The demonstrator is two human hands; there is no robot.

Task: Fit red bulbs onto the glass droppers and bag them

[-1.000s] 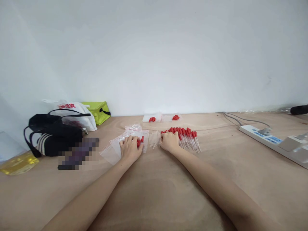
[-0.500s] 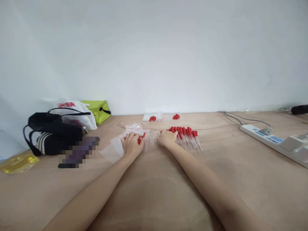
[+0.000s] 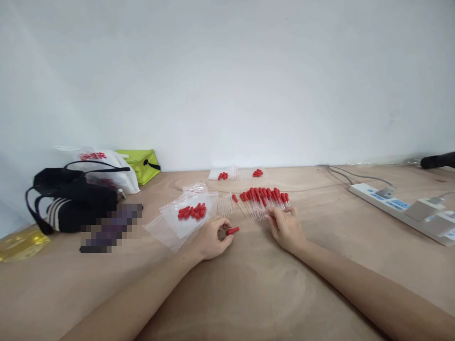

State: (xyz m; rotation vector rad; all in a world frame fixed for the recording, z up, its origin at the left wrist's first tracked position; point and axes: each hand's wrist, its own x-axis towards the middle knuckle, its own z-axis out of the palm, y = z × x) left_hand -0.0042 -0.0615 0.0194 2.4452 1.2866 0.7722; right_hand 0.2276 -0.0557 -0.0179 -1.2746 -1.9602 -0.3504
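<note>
Red bulb (image 3: 233, 230), small and soft-looking, sits between the thumb and curled fingers of your left hand (image 3: 212, 239), its narrow end pointing to the right, low over the middle of the wooden tabletop (image 3: 227, 289). That hand is closed on it. Your right hand (image 3: 289, 231) is at the near edge of a fan of droppers (image 3: 263, 194), thumb and fingertips bent close to the clear stems; you cannot tell from this view whether it grips one.

The droppers lie side by side, red ends toward the wall (image 3: 249, 85) and clear stems toward you. One dropper (image 3: 235, 199) slants at the left end of the fan. Just left of it is a short row of bare clear tubes (image 3: 224, 204). Farther left, a loose pile of red bulbs (image 3: 192, 211) rests on overlapping clear plastic bags (image 3: 165, 227), just beyond your left hand.

Near the wall are two more small groups of red pieces, a left group (image 3: 222, 175) and a right group (image 3: 258, 173), each on or in clear plastic. At far left stand a black bag (image 3: 85, 208), a white carrier bag (image 3: 126, 175) and a lime-green bag (image 3: 142, 166). At right, a white power strip (image 3: 378, 196) runs toward you, plugs in it.
</note>
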